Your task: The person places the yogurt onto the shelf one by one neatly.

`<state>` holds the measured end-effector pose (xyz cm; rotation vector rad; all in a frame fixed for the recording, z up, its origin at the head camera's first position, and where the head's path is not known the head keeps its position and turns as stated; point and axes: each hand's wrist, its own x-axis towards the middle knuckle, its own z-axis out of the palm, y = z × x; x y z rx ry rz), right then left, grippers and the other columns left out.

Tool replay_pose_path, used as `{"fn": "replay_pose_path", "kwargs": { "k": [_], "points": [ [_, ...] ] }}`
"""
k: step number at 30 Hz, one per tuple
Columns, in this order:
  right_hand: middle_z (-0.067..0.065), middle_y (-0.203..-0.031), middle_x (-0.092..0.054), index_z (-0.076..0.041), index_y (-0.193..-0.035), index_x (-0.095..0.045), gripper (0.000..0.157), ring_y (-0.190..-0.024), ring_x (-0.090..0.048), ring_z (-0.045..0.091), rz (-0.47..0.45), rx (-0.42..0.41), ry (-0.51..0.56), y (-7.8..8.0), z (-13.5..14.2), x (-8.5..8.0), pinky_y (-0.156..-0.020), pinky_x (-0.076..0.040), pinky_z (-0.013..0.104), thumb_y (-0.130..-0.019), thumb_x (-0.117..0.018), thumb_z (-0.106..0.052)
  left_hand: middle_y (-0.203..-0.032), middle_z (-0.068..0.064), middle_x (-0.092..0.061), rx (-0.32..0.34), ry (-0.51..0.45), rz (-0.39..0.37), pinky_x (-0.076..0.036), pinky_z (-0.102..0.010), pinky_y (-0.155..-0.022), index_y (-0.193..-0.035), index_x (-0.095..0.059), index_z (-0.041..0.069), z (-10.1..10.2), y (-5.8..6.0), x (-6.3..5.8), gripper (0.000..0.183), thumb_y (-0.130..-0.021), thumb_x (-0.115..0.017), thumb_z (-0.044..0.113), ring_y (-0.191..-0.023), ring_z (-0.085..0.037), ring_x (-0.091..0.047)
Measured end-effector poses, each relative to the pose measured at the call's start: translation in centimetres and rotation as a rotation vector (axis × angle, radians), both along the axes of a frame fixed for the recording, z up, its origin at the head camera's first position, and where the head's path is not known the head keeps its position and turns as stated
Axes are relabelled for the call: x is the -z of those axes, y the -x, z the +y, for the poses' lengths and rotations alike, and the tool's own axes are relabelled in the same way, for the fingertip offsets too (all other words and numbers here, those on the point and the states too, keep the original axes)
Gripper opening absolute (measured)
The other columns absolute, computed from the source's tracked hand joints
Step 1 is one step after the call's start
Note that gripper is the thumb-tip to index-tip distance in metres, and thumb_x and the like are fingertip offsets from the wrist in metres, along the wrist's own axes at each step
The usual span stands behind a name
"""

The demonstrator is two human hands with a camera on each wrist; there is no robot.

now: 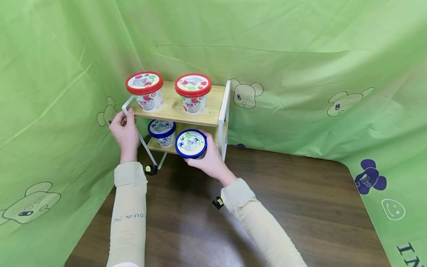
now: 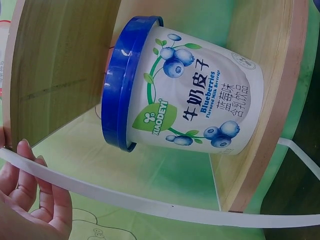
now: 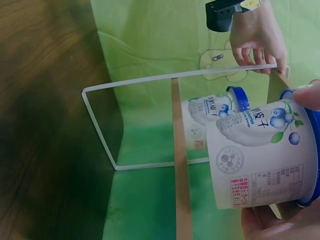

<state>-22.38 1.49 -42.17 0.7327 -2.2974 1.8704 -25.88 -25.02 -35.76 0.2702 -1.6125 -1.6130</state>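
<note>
My right hand [image 1: 213,161] grips a blue-lidded blueberry milk beverage tub [image 1: 191,144] round its side, in front of the lower shelf board. In the right wrist view this tub [image 3: 262,155] shows its printed side, lid toward the palm. At the upper left corner of a two-tier shelf rack, my left hand [image 1: 126,135] holds the white metal frame [image 2: 130,204] with curled fingers. A second blueberry tub [image 2: 195,95] stands on the left part of the lower board [image 1: 155,145]. Two red-lidded tubs [image 1: 145,89] stand apart on the upper wooden board [image 1: 170,98].
The rack's right white side frame [image 1: 224,105] rises beside the held tub. Dark wood-grain tabletop [image 1: 283,193] lies below and to the right. Green printed cloth [image 1: 300,74] hangs behind and on both sides, close to the rack's back and left.
</note>
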Motion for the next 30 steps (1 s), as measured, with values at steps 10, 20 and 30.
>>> {"fn": "replay_pose_path", "kwargs": {
  "k": [10,20,30],
  "points": [
    [0.007,-0.146,-0.045,-0.015,-0.155,-0.028,0.101,-0.130,-0.047,0.020,-0.034,0.056,-0.046,1.2,-0.6,-0.8,-0.111,-0.037,0.040,-0.075,-0.089,-0.015,-0.082,0.001,-0.067,-0.003,-0.004,-0.001,-0.047,-0.021,-0.068,-0.110,-0.076,0.003,-0.1,0.3,0.1,0.017,-0.099,-0.068,0.013,-0.071,-0.011,-0.057],
    [0.013,-0.147,-0.046,-0.012,-0.156,-0.026,0.100,-0.133,-0.047,0.024,-0.108,0.101,-0.060,2.4,-1.3,-0.7,-0.112,-0.036,0.038,-0.076,-0.087,-0.014,-0.081,0.003,-0.066,-0.007,0.006,-0.005,-0.047,-0.021,-0.069,-0.113,-0.075,0.000,-0.1,0.2,0.1,0.020,-0.099,-0.068,0.013,-0.070,-0.009,-0.056],
    [0.014,-0.146,-0.047,-0.011,-0.155,-0.027,0.100,-0.132,-0.048,0.025,-0.116,0.082,-0.039,3.1,-1.3,-0.2,-0.112,-0.035,0.036,-0.075,-0.087,-0.011,-0.079,0.008,-0.063,-0.006,0.007,-0.023,-0.046,-0.022,-0.070,-0.117,-0.069,-0.010,1.4,-1.4,-1.7,0.024,-0.100,-0.063,0.007,-0.071,-0.010,-0.055]
  ]
}}
